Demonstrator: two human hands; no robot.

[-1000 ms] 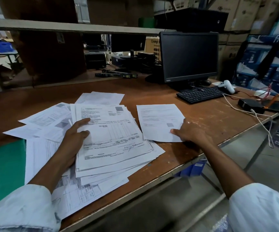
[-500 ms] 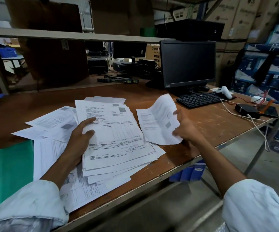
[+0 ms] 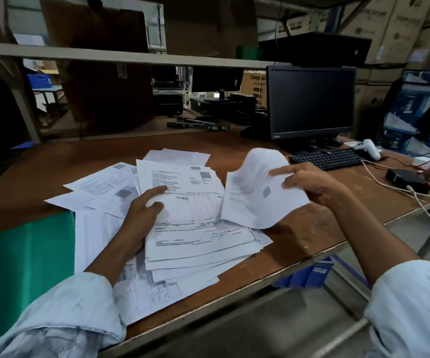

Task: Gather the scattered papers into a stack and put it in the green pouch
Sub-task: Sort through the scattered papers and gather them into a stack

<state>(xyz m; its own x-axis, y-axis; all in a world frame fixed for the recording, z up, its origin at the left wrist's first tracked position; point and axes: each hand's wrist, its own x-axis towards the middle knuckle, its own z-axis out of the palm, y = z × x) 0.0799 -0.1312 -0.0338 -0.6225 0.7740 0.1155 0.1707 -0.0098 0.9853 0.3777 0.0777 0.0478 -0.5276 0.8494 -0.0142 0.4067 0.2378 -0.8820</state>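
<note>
Stacked brown cardboard boxes (image 3: pixel 394 27) and a long shelf (image 3: pixel 105 54) close off the back of this storeroom. In front of me runs the worn brown wooden bench (image 3: pixel 234 144). A black flat monitor (image 3: pixel 312 102) with a dark screen stands at the far right, and a black keyboard (image 3: pixel 327 157) lies at its foot.

The white printed papers (image 3: pixel 198 236) lie fanned in a loose pile in the middle of the bench, corners pointing every way. A few sheets stick out to the left and toward me. My left hand (image 3: pixel 141 218) sits at the pile's left edge. Its forefinger and thumb lie on the top invoice, and the other fingers are hidden, so I cannot tell whether they are tucked under the sheets.

My right hand (image 3: pixel 314 183) is raised to the right of the pile and pinches a loose white sheet (image 3: pixel 250 202). The forefinger is stretched across the sheet's face with the thumb close below it. The sheet is off the bench, bowed and curling over at the top, and its print is blurred. Its lower edge hangs just over the pile's right side.

The flat green pouch (image 3: pixel 22 254) lies at the near left of the bench beside my left sleeve. Some of the papers overlap its right edge.
</note>
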